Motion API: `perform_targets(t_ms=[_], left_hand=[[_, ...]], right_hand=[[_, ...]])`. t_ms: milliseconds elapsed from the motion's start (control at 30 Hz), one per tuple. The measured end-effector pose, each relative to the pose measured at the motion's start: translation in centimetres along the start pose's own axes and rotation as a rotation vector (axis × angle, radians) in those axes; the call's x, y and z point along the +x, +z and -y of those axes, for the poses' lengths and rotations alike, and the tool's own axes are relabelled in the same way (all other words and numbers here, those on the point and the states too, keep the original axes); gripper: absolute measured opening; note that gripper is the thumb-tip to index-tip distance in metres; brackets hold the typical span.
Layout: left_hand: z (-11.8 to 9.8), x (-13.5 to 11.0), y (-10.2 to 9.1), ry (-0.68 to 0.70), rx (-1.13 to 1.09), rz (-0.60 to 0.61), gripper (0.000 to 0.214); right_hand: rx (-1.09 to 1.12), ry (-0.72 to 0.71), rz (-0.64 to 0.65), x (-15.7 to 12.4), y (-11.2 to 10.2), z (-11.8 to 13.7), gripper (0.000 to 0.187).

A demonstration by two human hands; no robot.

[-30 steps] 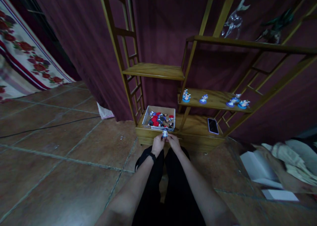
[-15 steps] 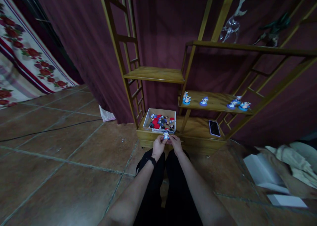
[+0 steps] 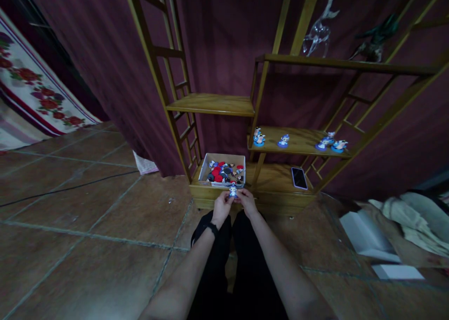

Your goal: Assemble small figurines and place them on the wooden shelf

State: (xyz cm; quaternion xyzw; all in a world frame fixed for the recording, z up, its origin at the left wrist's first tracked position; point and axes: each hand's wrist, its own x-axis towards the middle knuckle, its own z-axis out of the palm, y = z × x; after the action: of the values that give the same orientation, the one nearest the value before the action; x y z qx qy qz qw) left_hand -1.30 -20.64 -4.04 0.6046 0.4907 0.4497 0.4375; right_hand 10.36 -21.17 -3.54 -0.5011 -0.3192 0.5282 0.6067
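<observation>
Between the fingertips of my left hand point(image 3: 222, 206) and my right hand point(image 3: 247, 201) is a small white and purple figurine point(image 3: 233, 191), held upright by its base. Both hands are closed on it, just in front of a cardboard box point(image 3: 202, 171). Inside the box lie several small figures with red, dark grey and purple bases. On the shelf point(image 3: 301, 142) to the right stand several similar figurines, among them a purple-based one point(image 3: 283, 141) in the middle and a blue-based one point(image 3: 259, 140) at the left end.
A phone point(image 3: 299, 178) lies on the lower board of the wooden rack. Higher up stand a clear deer ornament point(image 3: 317, 37) and a dark green ornament point(image 3: 375, 39). An upper left shelf point(image 3: 213, 104) overhangs the box. White boxes point(image 3: 368, 238) and a cable point(image 3: 70, 186) are on the tiled floor.
My view has shifted slightly to the right, so the rack appears further left. Both hands keep hold of the figurine in nearly the same place before the box.
</observation>
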Motion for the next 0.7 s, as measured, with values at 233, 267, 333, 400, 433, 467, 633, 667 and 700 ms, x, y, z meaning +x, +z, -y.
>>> perform_targets(t_ms=[233,267,333,400,433,467,633,667,700], left_hand=[[0.6,0.7,-0.2,-0.135,-0.170,-0.035,0.015],[0.6,0.8,-0.3,-0.151,-0.151,-0.052,0.013],[0.8,1.0,-0.3,-0.166,-0.085,-0.080,0.011],[0.9,1.1,-0.4,-0.168,-0.030,-0.102,0.009],[0.9,1.2,-0.4,-0.168,-0.012,-0.107,0.008],[1.0,1.2,-0.5,-0.169,0.002,-0.108,0.007],[1.2,1.3,-0.5,-0.185,0.061,-0.129,0.006],[1.2,1.4,-0.6,-0.187,0.071,-0.133,0.007],[1.1,1.4,-0.6,-0.187,0.080,-0.134,0.008]], right_hand=[[-0.059,0.028,0.064,0.3,0.1,-0.5,0.032],[-0.077,0.037,0.076,0.3,0.1,-0.6,0.031],[-0.108,0.046,0.076,0.2,0.3,-0.8,0.027],[-0.135,0.051,0.065,0.2,0.4,-1.1,0.024],[-0.151,0.053,0.066,0.3,0.5,-1.2,0.023],[-0.168,0.056,0.067,0.3,0.5,-1.3,0.021],[-0.251,0.053,0.051,0.6,0.7,-1.8,0.019],[-0.267,0.054,0.048,0.7,0.8,-1.9,0.019],[-0.283,0.055,0.048,0.7,0.8,-1.9,0.019]])
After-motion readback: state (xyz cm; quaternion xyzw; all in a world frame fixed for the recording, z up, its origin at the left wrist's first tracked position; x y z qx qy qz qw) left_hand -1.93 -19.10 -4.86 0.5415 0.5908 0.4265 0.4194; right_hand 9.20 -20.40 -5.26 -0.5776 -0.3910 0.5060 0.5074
